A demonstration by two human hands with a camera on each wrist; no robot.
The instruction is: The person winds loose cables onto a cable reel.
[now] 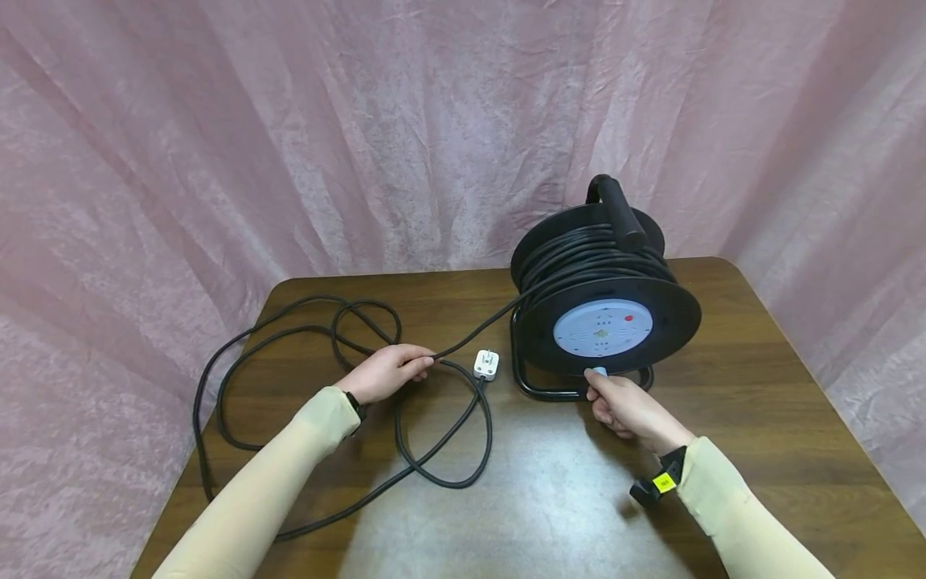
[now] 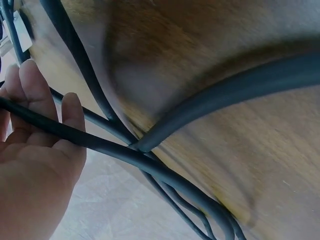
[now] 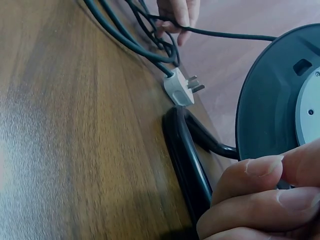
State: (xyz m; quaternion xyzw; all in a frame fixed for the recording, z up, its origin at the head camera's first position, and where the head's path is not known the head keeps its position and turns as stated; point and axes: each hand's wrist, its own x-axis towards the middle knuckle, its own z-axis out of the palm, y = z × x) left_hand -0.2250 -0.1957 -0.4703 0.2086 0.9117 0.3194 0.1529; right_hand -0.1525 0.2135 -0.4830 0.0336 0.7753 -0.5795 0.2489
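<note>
A black cable reel [image 1: 531,346] stands at the right of the table, wound with black cable [image 1: 589,249]. Its round pale socket panel [image 1: 603,328] faces the near side. At the panel side's lower rim, my right hand [image 1: 628,408] pinches a small pale blue knob [image 1: 599,371], mostly covered by the fingers. Left of the reel, my left hand [image 1: 391,374] holds the cable [image 1: 483,326] that runs out from it. In the left wrist view this cable [image 2: 112,150] crosses the palm, under curled fingers. A white plug [image 1: 486,365] lies between hand and reel.
Loose cable loops [image 1: 311,330] spread over the left side of the wooden table [image 1: 752,386]. A black tube frame [image 1: 538,394] carries the reel, with a handle [image 1: 622,213] on top. Pink curtains [image 1: 434,121] hang behind the table.
</note>
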